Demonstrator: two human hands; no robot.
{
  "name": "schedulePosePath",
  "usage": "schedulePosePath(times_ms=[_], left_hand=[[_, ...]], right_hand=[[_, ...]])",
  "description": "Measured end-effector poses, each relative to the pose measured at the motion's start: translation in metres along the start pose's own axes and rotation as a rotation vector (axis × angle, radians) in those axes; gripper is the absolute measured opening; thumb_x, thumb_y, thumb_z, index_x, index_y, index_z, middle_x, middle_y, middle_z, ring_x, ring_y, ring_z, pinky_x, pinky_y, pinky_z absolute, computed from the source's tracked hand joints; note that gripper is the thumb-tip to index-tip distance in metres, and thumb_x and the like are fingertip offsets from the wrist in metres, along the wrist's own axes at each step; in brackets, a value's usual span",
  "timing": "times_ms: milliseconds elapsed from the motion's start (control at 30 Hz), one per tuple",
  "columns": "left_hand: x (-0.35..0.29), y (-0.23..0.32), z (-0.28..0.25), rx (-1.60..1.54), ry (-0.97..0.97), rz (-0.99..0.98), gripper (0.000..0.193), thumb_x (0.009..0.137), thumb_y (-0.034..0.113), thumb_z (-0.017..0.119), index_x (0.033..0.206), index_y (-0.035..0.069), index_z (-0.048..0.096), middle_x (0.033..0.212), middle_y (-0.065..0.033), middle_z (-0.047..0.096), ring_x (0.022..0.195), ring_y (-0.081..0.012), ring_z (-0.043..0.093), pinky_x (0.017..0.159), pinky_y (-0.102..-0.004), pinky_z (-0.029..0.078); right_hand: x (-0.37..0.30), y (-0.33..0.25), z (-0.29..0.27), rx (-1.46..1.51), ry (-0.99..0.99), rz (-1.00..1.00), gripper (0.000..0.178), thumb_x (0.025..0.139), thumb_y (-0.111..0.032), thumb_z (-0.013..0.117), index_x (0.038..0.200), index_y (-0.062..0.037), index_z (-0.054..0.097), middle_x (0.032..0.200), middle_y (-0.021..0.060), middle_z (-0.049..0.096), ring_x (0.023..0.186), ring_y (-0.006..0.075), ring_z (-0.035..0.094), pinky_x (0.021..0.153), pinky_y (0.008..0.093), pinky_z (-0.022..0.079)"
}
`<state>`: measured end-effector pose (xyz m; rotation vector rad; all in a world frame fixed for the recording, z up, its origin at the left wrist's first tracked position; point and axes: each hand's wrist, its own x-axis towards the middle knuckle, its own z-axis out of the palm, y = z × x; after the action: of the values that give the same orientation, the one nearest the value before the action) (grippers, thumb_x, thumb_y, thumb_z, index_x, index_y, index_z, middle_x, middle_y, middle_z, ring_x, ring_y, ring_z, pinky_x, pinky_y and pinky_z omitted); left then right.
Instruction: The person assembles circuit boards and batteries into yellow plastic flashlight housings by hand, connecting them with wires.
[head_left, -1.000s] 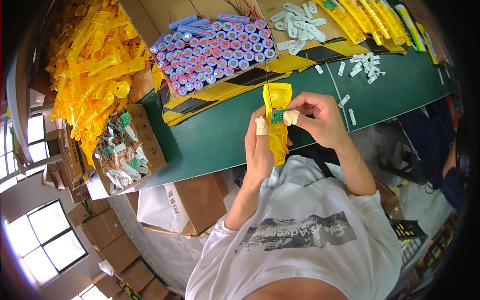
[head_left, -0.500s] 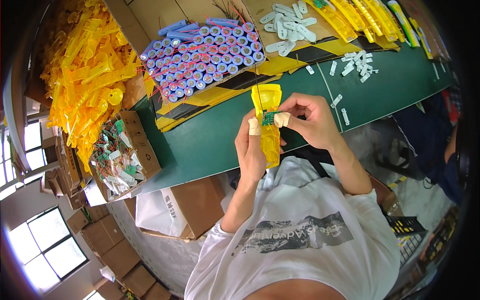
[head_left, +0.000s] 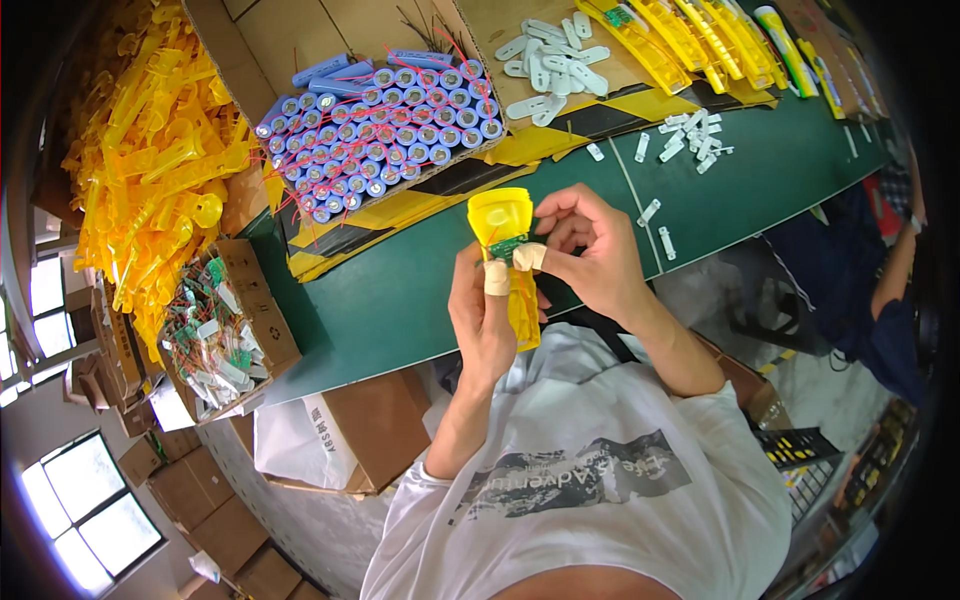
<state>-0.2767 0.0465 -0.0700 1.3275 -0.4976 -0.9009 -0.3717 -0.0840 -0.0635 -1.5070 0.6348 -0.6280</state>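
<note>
Fingers of your left hand (head_left: pixel 482 325) clamp the yellow shell (head_left: pixel 500 212) at frame centre, long axis near-vertical; the green circuit board (head_left: pixel 506 246) lies against it, left of your nearer right hand (head_left: pixel 603 262), thumb overlapping, pinch undetermined.

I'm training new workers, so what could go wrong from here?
The board, touched by the right hand, might shift against the yellow shell that the left hand holds. The covered thumbs may feel less. One white piece lies near the edge of the table and could get knocked off.
</note>
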Motion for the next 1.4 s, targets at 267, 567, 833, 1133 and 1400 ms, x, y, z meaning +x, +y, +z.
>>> schedulePosePath(times_ms=[267, 567, 833, 1133, 1400], left_hand=[[0.005, 0.005, 0.004, -0.142, 0.019, -0.008, 0.036, 0.105, 0.031, 0.043, 0.128, 0.003, 0.044, 0.090, -0.0136, 0.064, 0.064, -0.0197, 0.066, 0.051, -0.0295, 0.057], [0.008, 0.003, 0.004, -0.338, 0.041, -0.055, 0.039, 0.105, 0.032, 0.042, 0.134, 0.005, 0.041, 0.089, -0.0119, 0.062, 0.062, -0.0173, 0.063, 0.051, -0.0286, 0.053], [-0.001, -0.004, -0.009, -0.469, 0.069, -0.055, 0.039, 0.105, 0.036, 0.041, 0.133, 0.008, 0.040, 0.090, -0.0119, 0.063, 0.063, -0.0169, 0.063, 0.052, -0.0288, 0.054], [0.000, 0.012, -0.016, -0.566, 0.005, 0.070, 0.059, 0.104, 0.034, 0.035, 0.154, 0.028, 0.003, 0.111, -0.0247, 0.057, 0.057, -0.0246, 0.063, 0.047, -0.0338, 0.055], [0.000, -0.003, -0.016, -0.526, -0.032, 0.071, 0.039, 0.103, 0.030, 0.041, 0.139, 0.019, 0.029, 0.105, -0.0188, 0.055, 0.061, -0.0252, 0.064, 0.050, -0.0343, 0.054]], right_hand=[[0.003, 0.007, 0.000, 0.330, -0.190, 0.156, 0.038, 0.092, -0.016, 0.071, 0.122, 0.0023, 0.056, 0.099, 0.0091, 0.071, 0.085, 0.0078, 0.066, 0.075, 0.0229, 0.053], [0.002, 0.003, 0.017, 0.252, -0.120, 0.125, 0.045, 0.095, -0.011, 0.066, 0.134, 0.0044, 0.050, 0.101, 0.0083, 0.071, 0.078, 0.0061, 0.060, 0.067, 0.0216, 0.049], [-0.006, -0.002, 0.040, 0.172, -0.081, 0.062, 0.042, 0.093, -0.007, 0.067, 0.132, 0.0026, 0.056, 0.096, 0.0084, 0.073, 0.076, 0.0057, 0.062, 0.064, 0.0213, 0.050], [0.117, -0.135, 0.016, -0.650, -0.025, -0.346, 0.024, 0.089, -0.010, 0.066, 0.110, -0.0012, 0.071, 0.093, 0.0094, 0.074, 0.081, 0.0112, 0.067, 0.071, 0.0253, 0.051], [0.207, -0.154, -0.009, -1.367, -0.146, -0.196, 0.020, 0.077, -0.018, 0.073, 0.093, -0.0060, 0.074, 0.090, 0.0157, 0.073, 0.085, 0.0324, 0.070, 0.077, 0.0417, 0.055]])
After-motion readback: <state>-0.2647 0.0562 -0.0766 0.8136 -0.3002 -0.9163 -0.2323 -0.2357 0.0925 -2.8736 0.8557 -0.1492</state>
